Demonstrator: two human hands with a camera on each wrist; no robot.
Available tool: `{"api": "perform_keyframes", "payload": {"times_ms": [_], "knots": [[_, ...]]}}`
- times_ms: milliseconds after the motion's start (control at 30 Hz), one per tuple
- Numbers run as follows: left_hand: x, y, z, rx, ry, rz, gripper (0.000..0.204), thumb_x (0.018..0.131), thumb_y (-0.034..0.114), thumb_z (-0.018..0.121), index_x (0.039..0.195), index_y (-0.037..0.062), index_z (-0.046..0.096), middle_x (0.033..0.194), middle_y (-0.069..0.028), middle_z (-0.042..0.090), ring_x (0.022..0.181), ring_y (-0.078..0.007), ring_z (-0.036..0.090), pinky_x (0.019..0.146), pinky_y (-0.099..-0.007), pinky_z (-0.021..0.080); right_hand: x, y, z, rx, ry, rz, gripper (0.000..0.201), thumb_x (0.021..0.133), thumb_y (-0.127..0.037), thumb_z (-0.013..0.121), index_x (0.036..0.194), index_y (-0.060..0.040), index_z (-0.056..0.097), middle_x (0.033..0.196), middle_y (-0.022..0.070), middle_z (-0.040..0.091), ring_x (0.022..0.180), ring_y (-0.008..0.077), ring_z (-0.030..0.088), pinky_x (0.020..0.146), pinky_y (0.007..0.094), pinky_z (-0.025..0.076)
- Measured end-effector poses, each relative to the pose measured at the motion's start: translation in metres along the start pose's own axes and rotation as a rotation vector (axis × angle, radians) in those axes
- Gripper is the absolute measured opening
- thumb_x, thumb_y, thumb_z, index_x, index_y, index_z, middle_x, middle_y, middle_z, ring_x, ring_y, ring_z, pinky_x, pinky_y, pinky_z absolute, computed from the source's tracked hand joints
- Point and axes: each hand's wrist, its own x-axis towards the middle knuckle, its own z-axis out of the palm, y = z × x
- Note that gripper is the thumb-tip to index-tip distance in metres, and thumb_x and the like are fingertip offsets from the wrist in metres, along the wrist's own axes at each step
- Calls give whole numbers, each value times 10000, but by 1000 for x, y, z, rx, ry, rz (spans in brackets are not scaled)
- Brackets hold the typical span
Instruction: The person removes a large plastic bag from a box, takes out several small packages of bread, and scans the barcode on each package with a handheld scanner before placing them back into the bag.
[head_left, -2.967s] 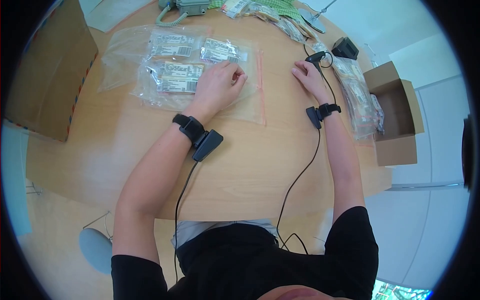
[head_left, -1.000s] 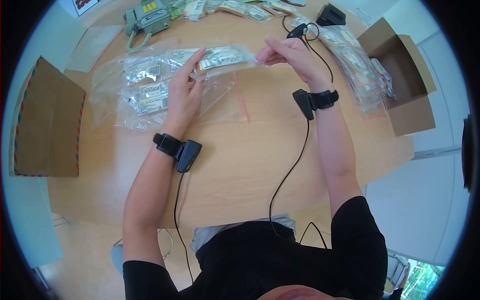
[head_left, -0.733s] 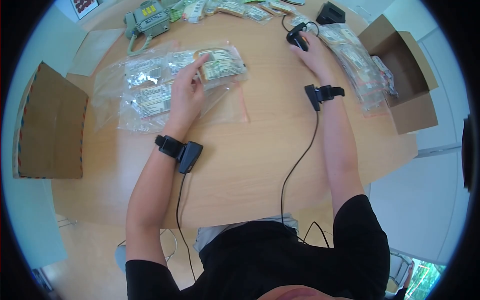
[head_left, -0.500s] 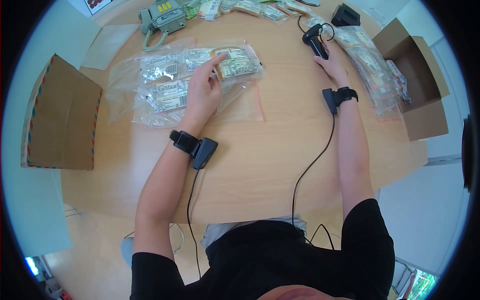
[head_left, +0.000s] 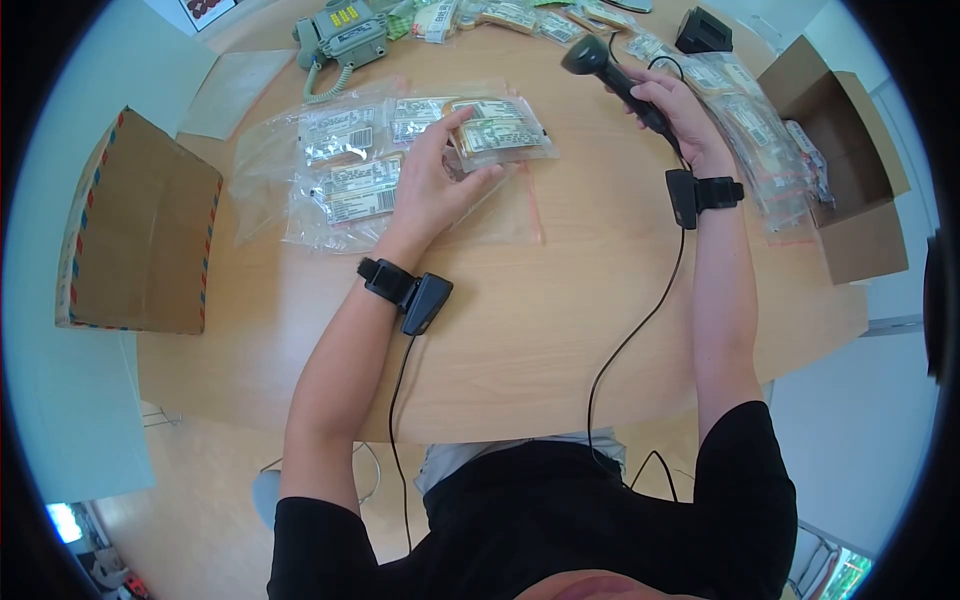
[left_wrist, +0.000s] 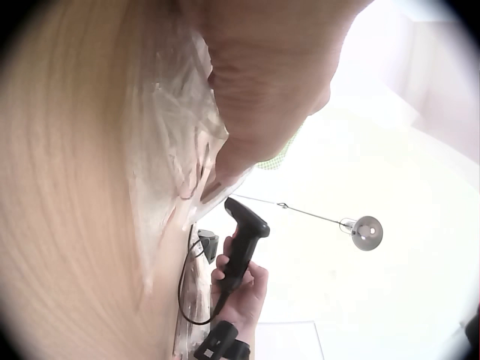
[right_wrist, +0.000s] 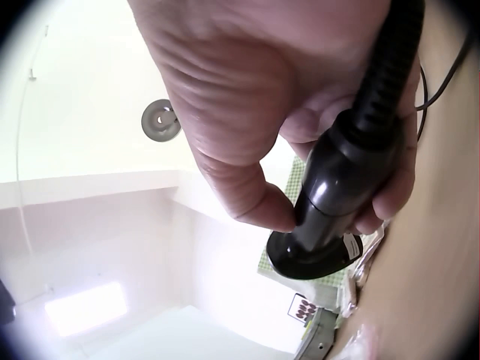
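In the head view the right hand [head_left: 682, 115] grips a black handheld scanner [head_left: 635, 95] by its handle, raised over the table, its head toward the upper left. The right wrist view shows thumb and fingers round the scanner [right_wrist: 337, 180]. The left hand [head_left: 430, 190] rests at a clear plastic packet with a printed label [head_left: 500, 128], its fingers on the packet's left edge, thumb apart. That packet lies partly over a large clear bag [head_left: 350, 235], with other labelled packets [head_left: 360, 190] beside it.
An open cardboard box [head_left: 140, 230] stands at the left, another [head_left: 860, 170] at the right. A grey telephone [head_left: 345, 38] sits at the back left. Bagged packets [head_left: 750, 130] line the right side, near a black block-shaped device [head_left: 703, 32]. Cables run from both wrists.
The right hand has picked up the scanner from the table and raised it toward the body. The left hand, which set the packet down earlier, stays there with its thumb spread wider.
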Motion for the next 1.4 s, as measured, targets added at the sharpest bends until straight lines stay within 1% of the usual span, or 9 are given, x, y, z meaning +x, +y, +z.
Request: {"api": "perform_keyframes", "payload": {"times_ms": [267, 500, 700, 733, 933, 1133, 1233, 1333, 1400], "knots": [[1, 2, -1, 2, -48, 14, 796, 836, 326, 885, 1499, 45, 545, 1425, -192, 634, 1304, -369, 599, 1106, -450, 480, -16, -32, 54, 61, -233, 3, 472, 1018, -398, 720, 1272, 0, 716, 1062, 12, 761, 739, 18, 604, 572, 183, 501], [1, 0, 0, -14, -44, 12, 789, 846, 335, 877, 1496, 34, 546, 1411, -194, 644, 1292, -369, 606, 1093, -449, 486, -18, -34, 74, 37, -339, -5, 530, 1028, -360, 719, 1407, 3, 636, 1149, 22, 746, 765, 25, 615, 582, 184, 488], [1, 1, 0, -9, -6, -37, 802, 851, 385, 887, 1491, 29, 560, 1298, -167, 677, 1065, -289, 649, 930, -388, 541, -4, -13, 62, -190, 44, -71, 635, 945, -338, 833, 1450, -18, 621, 1215, 30, 727, 989, 51, 655, 820, 214, 531], [1, 2, 0, -20, -6, -70, 803, 854, 392, 889, 1491, 29, 563, 1268, -157, 683, 1012, -263, 649, 889, -370, 548, 7, 6, 49, -311, 103, -107, 672, 911, -308, 866, 1454, -5, 613, 1252, 57, 715, 1080, 101, 662, 930, 260, 529], [2, -8, 4, -141, 86, -118, 733, 956, 310, 833, 1545, 21, 504, 1122, -93, 716, 859, -99, 646, 745, -249, 537, 23, 53, 20, -443, 166, -78, 679, 902, -249, 861, 1461, 24, 588, 1262, 88, 712, 1083, 138, 673, 957, 297, 538], [3, -4, 0, -208, 109, -176, 755, 975, 296, 819, 1567, 0, 456, 1153, -127, 711, 928, -122, 683, 774, -259, 562, 32, 83, 3, -330, 186, -35, 675, 907, -241, 859, 1462, 22, 580, 1275, 100, 699, 1105, 166, 665, 985, 314, 534], [4, -10, 9, -409, 214, -163, 757, 932, 311, 852, 1535, 8, 509, 998, -50, 665, 757, -82, 581, 675, -251, 513, 29, 84, 2, -352, 205, -33, 669, 911, -241, 856, 1465, 14, 580, 1285, 106, 693, 1131, 173, 655, 1001, 321, 529], [6, -12, 9, -448, 237, -159, 728, 960, 277, 828, 1548, 9, 492, 1000, -40, 659, 773, -71, 598, 677, -237, 514, 29, 87, 2, -452, 250, -114, 624, 924, -301, 830, 1399, 39, 609, 1260, 135, 696, 1109, 168, 671, 929, 302, 554], [6, -12, 10, -490, 254, -135, 718, 970, 277, 818, 1550, 10, 489, 1008, -40, 653, 802, -75, 615, 687, -235, 517, 31, 84, 2, -765, 414, -283, 631, 927, -354, 821, 1377, 42, 626, 1254, 127, 709, 1109, 177, 683, 942, 308, 553]]}}
